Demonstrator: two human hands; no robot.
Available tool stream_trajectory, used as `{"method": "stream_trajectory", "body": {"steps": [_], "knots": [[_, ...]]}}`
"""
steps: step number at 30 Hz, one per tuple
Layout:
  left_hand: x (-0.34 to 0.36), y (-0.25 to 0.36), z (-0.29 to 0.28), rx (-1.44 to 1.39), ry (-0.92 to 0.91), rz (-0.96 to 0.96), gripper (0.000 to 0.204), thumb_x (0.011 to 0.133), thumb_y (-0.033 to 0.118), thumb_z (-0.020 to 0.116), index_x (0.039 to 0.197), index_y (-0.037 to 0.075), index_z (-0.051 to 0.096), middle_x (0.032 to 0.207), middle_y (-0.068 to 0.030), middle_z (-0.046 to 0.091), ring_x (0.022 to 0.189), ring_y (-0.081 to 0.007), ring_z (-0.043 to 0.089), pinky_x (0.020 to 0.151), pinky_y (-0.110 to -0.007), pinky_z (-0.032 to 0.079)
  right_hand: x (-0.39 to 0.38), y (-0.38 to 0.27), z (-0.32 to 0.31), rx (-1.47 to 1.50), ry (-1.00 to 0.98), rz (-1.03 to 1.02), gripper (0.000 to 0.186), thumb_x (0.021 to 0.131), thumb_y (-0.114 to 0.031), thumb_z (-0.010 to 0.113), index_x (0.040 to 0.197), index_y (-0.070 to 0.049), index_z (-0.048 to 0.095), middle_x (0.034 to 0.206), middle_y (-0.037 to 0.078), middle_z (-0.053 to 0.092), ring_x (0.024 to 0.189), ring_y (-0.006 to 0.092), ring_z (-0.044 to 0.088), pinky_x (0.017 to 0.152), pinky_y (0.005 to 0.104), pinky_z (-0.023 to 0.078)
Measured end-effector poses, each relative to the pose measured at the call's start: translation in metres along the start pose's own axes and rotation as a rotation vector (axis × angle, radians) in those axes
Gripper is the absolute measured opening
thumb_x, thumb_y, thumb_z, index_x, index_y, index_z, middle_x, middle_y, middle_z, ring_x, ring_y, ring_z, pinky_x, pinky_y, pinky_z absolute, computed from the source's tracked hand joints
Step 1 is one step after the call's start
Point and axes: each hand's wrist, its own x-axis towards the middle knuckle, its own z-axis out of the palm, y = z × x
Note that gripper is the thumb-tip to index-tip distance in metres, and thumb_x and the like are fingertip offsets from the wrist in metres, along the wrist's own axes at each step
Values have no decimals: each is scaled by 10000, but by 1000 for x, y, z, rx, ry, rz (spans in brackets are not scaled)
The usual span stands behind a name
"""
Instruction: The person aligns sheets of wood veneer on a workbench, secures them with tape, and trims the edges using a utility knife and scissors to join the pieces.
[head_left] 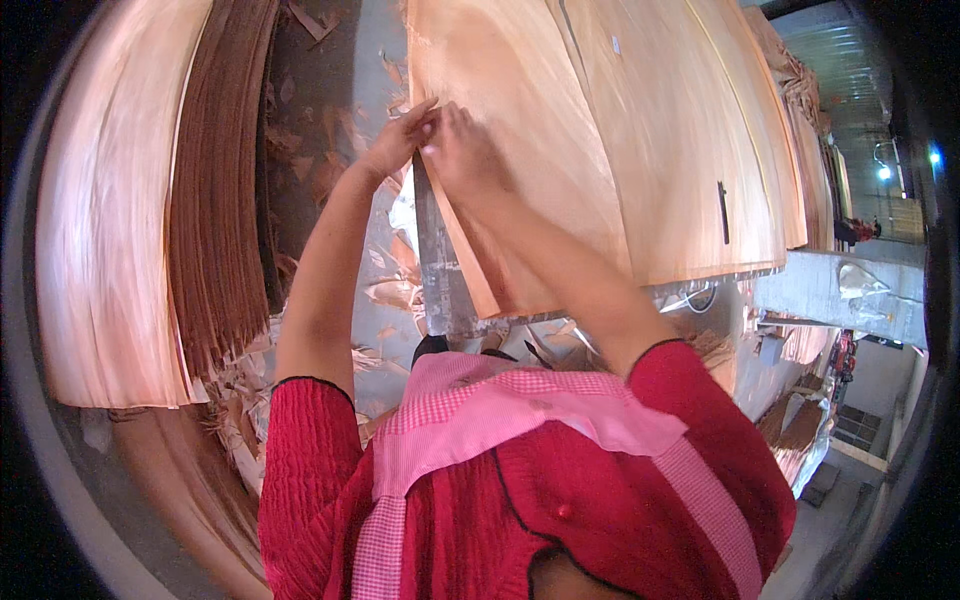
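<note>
At the left edge of a broad, pale wood veneer sheet, my two hands meet close together. My left hand is closed, with fingers and thumb pinched at the sheet's edge. Beside it my right hand, slightly blurred, has curled fingers at the same edge, its thumb toward the left hand. Below them a narrow veneer strip runs slantwise along the edge toward me; whether it is loose or folded I cannot tell. More veneer lies to the right, with a slim black tool on it.
A tall veneer stack with layered brown edges stands at the left. Torn veneer scraps litter the floor between it and the grey worktable edge. Further right are a concrete ledge and more veneer piles.
</note>
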Motion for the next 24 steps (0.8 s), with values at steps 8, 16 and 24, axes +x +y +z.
{"method": "stream_trajectory", "body": {"steps": [8, 16, 24], "knots": [[5, 7, -14, 377, -74, 82, 447, 831, 16, 401, 1266, 109, 366, 1117, -87, 546, 1088, -180, 478, 993, -354, 268, -4, 18, 41, -124, -96, -168, 510, 832, -358, 448, 1199, -4, 431, 1278, 162, 381, 1268, 312, 188, 1006, 481, 139], [-12, 24, -3, 983, -110, 201, 465, 796, 114, 459, 1255, 144, 387, 1223, -72, 467, 1149, -209, 423, 1013, -412, 214, -43, 23, 21, -381, -130, -460, 461, 809, -192, 456, 1214, 16, 383, 1211, 162, 446, 1190, 333, 330, 1027, 414, 184], [-16, -5, 36, 854, 123, 212, 549, 778, 96, 473, 1290, 9, 292, 1343, -183, 276, 1250, -328, 243, 1034, -384, 184, -64, -11, -7, -645, -370, -215, 626, 818, -411, 369, 1243, 49, 360, 1353, 202, 252, 1266, 359, 176, 1041, 459, 72]]}}
